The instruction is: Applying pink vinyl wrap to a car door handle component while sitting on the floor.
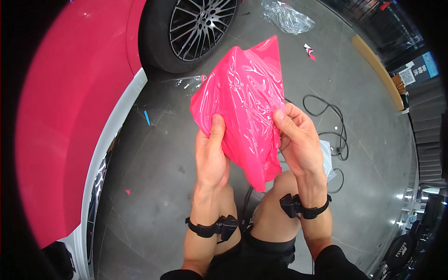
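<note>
Between my two hands hangs a crumpled, glossy sheet of pink vinyl film (245, 105), tapering to a narrow bunched end at the bottom. My left hand (211, 154) pinches its lower left edge, thumb on top. On the right edge, my right hand (299, 136) grips with thumb and fingers. The fingers of the left hand are mostly hidden behind the film. A black strap with a small device sits on each wrist. To the left stands a car with a pink body panel (80, 87) in a similar colour.
The car's multi-spoke wheel (204, 17) is ahead. Clear crumpled plastic (288, 17) lies on the grey floor (157, 210). A black cable (344, 129) coils at right, near a pale sheet (326, 159). A blue strip (147, 118) and film scraps (309, 51) are scattered about. A long cardboard piece (378, 71) lies beyond.
</note>
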The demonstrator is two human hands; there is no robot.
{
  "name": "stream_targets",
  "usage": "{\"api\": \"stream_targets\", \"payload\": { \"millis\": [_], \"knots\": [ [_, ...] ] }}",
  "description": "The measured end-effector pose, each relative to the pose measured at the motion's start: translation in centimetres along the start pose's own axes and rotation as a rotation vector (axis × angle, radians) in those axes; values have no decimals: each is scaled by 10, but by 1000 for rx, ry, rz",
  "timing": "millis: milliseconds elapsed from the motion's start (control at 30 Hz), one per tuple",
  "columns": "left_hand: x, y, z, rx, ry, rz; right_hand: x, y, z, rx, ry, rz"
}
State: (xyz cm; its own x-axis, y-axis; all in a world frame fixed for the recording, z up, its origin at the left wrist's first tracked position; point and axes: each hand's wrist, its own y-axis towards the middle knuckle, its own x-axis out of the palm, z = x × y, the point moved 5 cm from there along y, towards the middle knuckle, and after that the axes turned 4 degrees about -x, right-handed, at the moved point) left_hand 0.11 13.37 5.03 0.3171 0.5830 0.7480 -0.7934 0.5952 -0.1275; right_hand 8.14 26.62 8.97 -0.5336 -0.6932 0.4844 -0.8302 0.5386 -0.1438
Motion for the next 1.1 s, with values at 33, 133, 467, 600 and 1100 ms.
{"api": "stream_targets", "payload": {
  "millis": [33,133,467,600,1100],
  "knots": [
    [4,2,-1,-32,-70,-11,3,3,-3,-34,-29,5],
    [7,-6,-7,-49,-110,-92,1,8,-2,-131,-103,-4],
    [7,-45,4,-32,396,-118,-24,-23,6,42,-113,-141],
    [9,-51,2,31,410,-148,-22,-23,6,92,193,-223],
    [19,-34,-13,98,265,-63,-33,-9,31,126,346,-214]
  ]
}}
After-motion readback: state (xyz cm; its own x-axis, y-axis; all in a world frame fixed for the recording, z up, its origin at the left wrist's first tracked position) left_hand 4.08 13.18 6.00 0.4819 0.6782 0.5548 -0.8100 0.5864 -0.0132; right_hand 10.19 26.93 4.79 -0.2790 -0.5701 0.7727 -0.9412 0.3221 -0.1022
